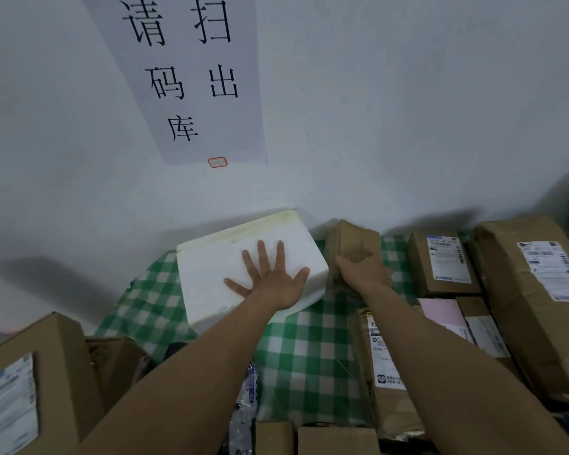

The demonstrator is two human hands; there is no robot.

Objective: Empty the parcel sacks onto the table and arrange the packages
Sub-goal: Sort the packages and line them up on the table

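Presently left hand (270,280) lies flat, fingers spread, on white box (240,257) at rear of surface (309,343); right hand (365,272) grips brown box (353,239) beside it. Both likely light, rigid; hold by sides.

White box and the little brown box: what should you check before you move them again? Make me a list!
1. Is the left hand flat on the white box? Ok.
2. Does the right hand grip the small brown box? Ok.
3. Is there bare checked cloth in front of both? Ok.
4. Is there a gap between the small brown box and the labelled box? Ok.
5. Is there a label on the small brown box? Cannot tell, blurred.
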